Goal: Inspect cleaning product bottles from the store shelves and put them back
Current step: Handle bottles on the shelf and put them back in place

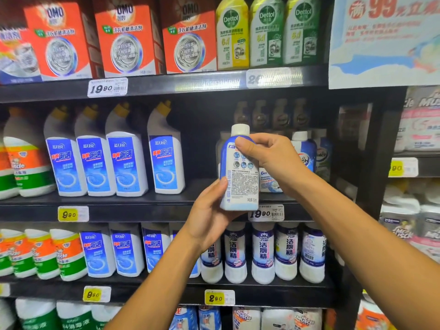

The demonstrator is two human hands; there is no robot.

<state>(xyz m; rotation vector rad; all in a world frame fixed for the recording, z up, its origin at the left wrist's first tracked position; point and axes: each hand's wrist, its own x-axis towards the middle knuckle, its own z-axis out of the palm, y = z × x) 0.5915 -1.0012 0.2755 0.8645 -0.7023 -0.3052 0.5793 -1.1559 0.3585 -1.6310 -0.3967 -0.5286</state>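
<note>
Before stocked shelves, both hands' grip holds the bottle: left low, right high.

We are standing in a shop, in its cleaning-products aisle. Dark shelves run in tiers, each packed with rows of identical goods: orange OMO boxes, green Dettol bottles and blue-labelled toilet cleaner bottles. Printed price tags are clipped along the shelf edges, some yellow, and a promotional poster hangs top right.
</note>
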